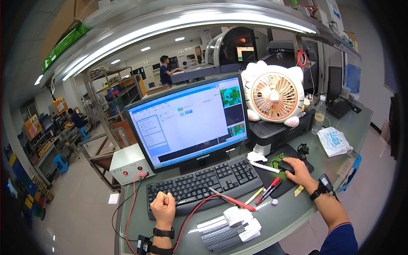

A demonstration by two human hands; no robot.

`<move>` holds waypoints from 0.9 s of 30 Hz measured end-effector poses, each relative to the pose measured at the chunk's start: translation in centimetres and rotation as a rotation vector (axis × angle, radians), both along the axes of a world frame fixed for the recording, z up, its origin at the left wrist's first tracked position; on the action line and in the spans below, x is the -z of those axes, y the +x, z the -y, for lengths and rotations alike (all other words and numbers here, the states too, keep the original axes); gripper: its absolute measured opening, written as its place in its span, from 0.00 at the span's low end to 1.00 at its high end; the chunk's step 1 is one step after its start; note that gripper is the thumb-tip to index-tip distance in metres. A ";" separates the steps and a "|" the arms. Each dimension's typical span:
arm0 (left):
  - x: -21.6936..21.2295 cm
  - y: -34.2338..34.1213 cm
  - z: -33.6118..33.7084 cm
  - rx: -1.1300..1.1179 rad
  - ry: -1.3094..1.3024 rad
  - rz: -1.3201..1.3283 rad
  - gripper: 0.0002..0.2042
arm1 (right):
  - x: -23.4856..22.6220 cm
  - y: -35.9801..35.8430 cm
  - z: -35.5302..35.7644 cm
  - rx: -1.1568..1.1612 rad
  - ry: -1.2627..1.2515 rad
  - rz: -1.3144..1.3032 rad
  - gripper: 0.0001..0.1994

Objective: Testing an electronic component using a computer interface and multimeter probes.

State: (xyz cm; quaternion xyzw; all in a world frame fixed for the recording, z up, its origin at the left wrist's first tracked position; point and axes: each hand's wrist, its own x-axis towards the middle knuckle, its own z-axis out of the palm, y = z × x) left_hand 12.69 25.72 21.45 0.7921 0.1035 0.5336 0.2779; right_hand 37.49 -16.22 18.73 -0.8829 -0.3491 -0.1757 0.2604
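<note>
Near the bench's (272, 227) front-left corner, our left hand (163, 207) is fisted over the keyboard (208, 182), nothing visible inside. Toward the right edge, our right hand (297, 171), curved, hold unclear, rests on the mouse pad (289, 152), presumably sited for reach.

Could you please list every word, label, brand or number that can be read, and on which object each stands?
I do not copy out wording; here is where it stands:
Monitor, lower frame: pale lettering.
Monitor screen: window text, mostly too small to read.
White box, front: dark lettering.
White packet: blue print.
Keyboard: keycap marks, too small to read.
Crumpled white paper: faint print, too blurred to read.
</note>
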 end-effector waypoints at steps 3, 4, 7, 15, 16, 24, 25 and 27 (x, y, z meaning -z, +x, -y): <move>0.0 0.0 0.0 -0.002 0.003 0.000 0.19 | 0.0 -0.1 0.1 0.001 -0.003 0.005 0.27; 0.0 -0.1 -0.1 -0.003 0.004 0.001 0.19 | 0.0 -0.1 0.0 -0.001 -0.003 0.012 0.27; -0.1 -0.1 0.0 0.007 -0.006 0.009 0.19 | -0.4 -0.5 0.0 -0.003 0.021 0.032 0.27; -0.1 0.0 0.0 0.000 -0.010 0.004 0.19 | 0.0 -0.2 0.0 -0.006 0.006 0.054 0.25; -0.1 0.0 0.0 0.000 -0.009 0.009 0.19 | 0.1 -0.1 0.0 -0.009 0.015 0.037 0.24; -0.2 0.0 0.1 0.001 -0.005 0.015 0.19 | 0.2 0.0 0.0 -0.013 0.010 0.070 0.20; -0.2 0.0 0.1 -0.001 -0.003 0.016 0.19 | 0.2 0.0 0.0 -0.011 0.012 0.072 0.19; -0.2 0.0 0.1 0.001 -0.002 0.017 0.19 | 0.2 -0.1 0.0 -0.011 0.013 0.074 0.19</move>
